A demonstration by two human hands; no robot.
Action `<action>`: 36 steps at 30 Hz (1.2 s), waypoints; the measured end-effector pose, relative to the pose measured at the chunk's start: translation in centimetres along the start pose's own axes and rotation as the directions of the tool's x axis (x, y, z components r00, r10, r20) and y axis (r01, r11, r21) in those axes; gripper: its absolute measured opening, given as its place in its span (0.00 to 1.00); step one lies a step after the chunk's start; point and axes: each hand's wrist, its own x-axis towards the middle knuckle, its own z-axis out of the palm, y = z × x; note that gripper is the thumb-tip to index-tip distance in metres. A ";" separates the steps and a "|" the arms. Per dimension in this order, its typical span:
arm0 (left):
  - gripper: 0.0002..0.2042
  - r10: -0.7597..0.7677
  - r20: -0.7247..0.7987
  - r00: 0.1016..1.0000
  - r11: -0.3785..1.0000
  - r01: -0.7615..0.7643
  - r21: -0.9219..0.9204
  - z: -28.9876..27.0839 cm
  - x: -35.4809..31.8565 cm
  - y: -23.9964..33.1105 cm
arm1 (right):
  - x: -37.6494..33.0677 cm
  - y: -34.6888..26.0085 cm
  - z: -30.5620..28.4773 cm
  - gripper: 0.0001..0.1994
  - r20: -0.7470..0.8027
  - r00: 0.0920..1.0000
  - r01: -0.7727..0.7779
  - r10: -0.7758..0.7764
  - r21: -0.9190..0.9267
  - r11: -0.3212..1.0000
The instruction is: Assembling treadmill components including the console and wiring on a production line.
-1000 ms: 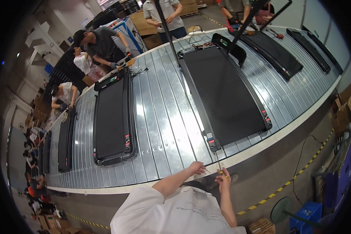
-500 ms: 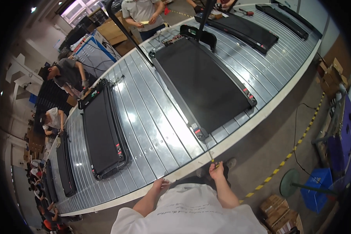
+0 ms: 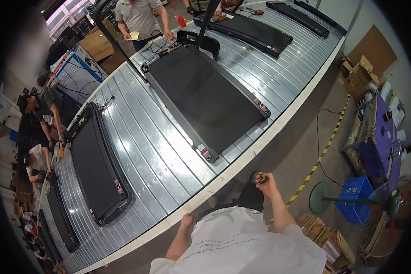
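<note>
My right hand (image 3: 270, 185) is closed round the black and yellow handle of a screwdriver (image 3: 261, 178), held out past the near edge of the long metal-slatted workbench (image 3: 155, 155); its shaft is hard to make out. My left hand (image 3: 187, 221) hangs at the bench's pale edge with its fingers curled in, and no object shows in it. In front of me a black treadmill (image 3: 201, 96) lies flat on the bench, its two uprights pointing away. Its near left corner cap (image 3: 207, 153) is closest to my hands, and neither hand touches it.
More treadmill decks (image 3: 98, 164) lie along the bench on both sides. Co-workers stand across it, one in a grey shirt (image 3: 139, 18) holding yellow paper. Behind me on the right are a green-based stand (image 3: 319, 197), a blue crate (image 3: 355, 200), cardboard boxes (image 3: 322, 235) and a floor cable.
My right hand has drawn the screwdriver away from the treadmill's corner, out to the right. My left hand's fingers have curled in. The view has swung right.
</note>
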 end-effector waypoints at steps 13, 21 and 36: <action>0.12 -0.058 -0.056 0.997 0.938 0.074 0.338 35.5 0.4 27.2 | 21.4 -38.1 -18.5 0.17 -0.018 0.794 0.303 -0.607 -0.855 0.421; 0.18 0.150 -0.127 0.981 0.962 -0.115 0.249 46.7 1.8 53.3 | 26.3 -51.3 -23.7 0.24 0.359 0.674 0.395 -0.646 -0.914 -0.095; 0.15 -0.138 -0.142 0.980 0.903 0.183 0.388 39.6 -6.4 34.4 | 20.9 -47.4 -25.7 0.32 0.075 0.996 0.070 -0.054 -0.241 0.968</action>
